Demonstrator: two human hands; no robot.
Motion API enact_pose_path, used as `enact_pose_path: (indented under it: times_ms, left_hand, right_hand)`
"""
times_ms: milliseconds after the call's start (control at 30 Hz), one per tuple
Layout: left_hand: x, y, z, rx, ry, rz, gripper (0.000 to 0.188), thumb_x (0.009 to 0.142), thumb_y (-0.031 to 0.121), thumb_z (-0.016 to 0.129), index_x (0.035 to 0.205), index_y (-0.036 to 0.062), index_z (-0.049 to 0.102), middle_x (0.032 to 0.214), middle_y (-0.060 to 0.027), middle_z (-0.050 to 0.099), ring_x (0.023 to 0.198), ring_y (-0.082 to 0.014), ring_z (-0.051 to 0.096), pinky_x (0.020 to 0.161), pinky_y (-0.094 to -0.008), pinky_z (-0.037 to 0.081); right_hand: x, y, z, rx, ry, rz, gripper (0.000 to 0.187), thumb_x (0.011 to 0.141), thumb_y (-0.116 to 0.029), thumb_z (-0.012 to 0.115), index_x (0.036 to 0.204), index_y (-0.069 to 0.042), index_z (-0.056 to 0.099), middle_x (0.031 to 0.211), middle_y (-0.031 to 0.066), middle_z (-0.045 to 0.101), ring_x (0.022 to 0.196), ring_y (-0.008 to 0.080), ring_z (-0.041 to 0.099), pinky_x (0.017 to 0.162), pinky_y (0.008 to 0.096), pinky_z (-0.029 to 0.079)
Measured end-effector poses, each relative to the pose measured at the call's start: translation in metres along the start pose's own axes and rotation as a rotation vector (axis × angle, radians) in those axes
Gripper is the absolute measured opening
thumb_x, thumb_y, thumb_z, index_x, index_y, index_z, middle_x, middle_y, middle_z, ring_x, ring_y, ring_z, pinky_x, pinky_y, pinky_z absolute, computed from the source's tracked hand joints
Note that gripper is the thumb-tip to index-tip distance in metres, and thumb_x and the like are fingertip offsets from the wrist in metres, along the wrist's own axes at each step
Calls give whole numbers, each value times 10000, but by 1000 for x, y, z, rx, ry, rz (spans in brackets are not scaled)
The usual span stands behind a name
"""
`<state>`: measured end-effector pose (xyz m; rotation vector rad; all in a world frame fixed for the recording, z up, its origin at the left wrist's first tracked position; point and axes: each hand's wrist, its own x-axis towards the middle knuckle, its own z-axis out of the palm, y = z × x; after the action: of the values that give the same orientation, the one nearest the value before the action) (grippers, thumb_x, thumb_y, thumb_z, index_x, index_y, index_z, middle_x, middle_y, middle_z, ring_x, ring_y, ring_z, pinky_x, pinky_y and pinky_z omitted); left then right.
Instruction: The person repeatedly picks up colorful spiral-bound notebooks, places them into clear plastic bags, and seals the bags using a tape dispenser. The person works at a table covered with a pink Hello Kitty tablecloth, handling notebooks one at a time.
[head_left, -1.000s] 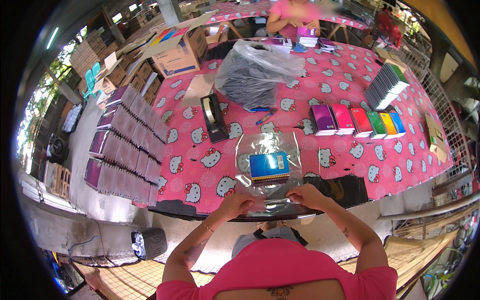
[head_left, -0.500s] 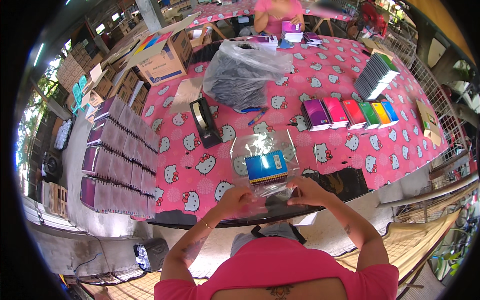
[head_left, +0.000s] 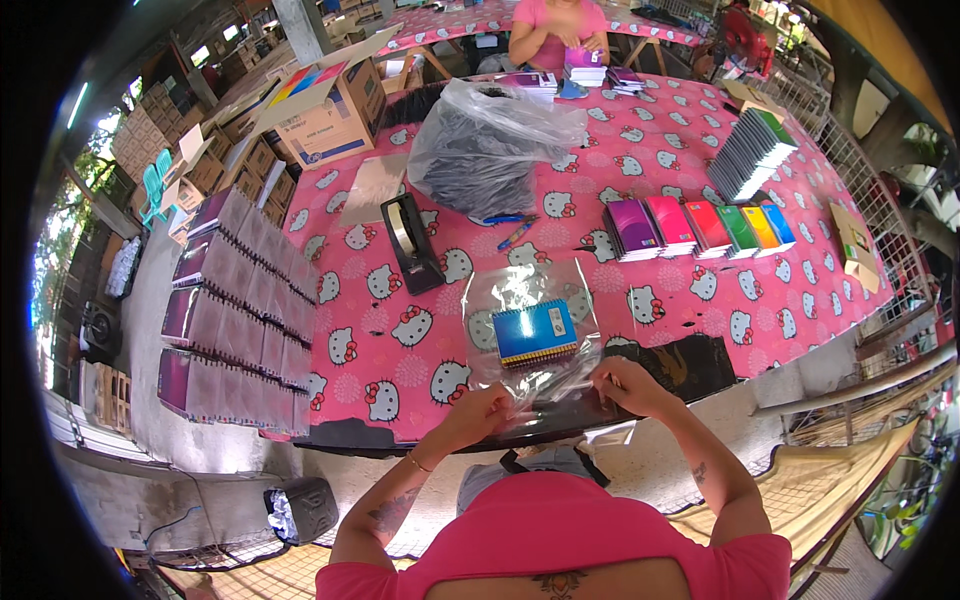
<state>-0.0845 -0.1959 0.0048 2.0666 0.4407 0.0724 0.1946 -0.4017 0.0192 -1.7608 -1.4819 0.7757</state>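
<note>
Hands [head_left: 478, 414] [head_left: 632, 388] slightly farther apart, touching clear bag [head_left: 530, 282]; notebooks [head_left: 534, 330] beyond

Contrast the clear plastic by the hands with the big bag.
The clear plastic lies mostly flat; the big bag bulges. The big bag is larger than the clear plastic. The left hand and right hand are at the clear plastic, away from the big bag. Both are see-through, on the pink table cover.

Right of the clear bag [head_left: 520, 284], a hand can pass over the table [head_left: 690, 290] in front of the notebook row [head_left: 690, 230]. Ahead-left, the tape dispenser [head_left: 421, 272] and big plastic bag [head_left: 480, 155] stand in the way; behind this big bag, the room is hard to judge.
</note>
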Motion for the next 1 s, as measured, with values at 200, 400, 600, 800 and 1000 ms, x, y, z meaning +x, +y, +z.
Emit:
enact_pose_path:
  times_ms: [200, 400, 600, 800, 1000]
  left_hand:
    - [-4, -11, 2, -64, 88, 109, 238, 867, 158, 693, 1074, 48, 648, 913, -96, 697, 788, -203, 661, 685, -325, 510]
    - [-9, 4, -1, 108, 169, 45, 178, 855, 153, 671, 1002, 51, 670, 896, -77, 686, 800, -236, 655, 707, -352, 512]
    - [-12, 5, -7, -110, 56, 77, 165, 861, 111, 670, 1010, 42, 684, 872, -84, 675, 778, -201, 646, 696, -303, 504]
    - [-5, -6, -15, 68, 382, 70, 194, 868, 74, 643, 1053, 25, 678, 878, -54, 673, 775, -155, 643, 667, -283, 501]
    - [65, -11, -40, -405, 514, -162, 159, 896, 120, 609, 999, 1, 631, 861, -92, 658, 813, -163, 642, 729, -309, 521]
  right_hand:
    - [-5, 13, 15, 121, 348, 10, 121, 914, -82, 615, 1018, -19, 612, 862, 100, 659, 783, 183, 646, 690, 305, 485]
    - [-10, 35, 18, 209, 275, 72, 200, 903, -64, 609, 1097, -17, 596, 871, 87, 652, 794, 159, 608, 735, 283, 472]
    - [-3, 32, 27, 275, 327, 43, 214, 902, -105, 633, 1094, -17, 595, 853, 71, 631, 820, 129, 588, 758, 272, 456]
    - [8, 27, 16, 321, 325, 94, 182, 914, -152, 652, 1021, -9, 613, 867, 63, 633, 832, 122, 583, 758, 277, 458]
    - [71, 35, 14, 742, 370, 265, 220, 946, -208, 598, 970, 10, 623, 886, 44, 632, 832, 118, 577, 763, 276, 467]
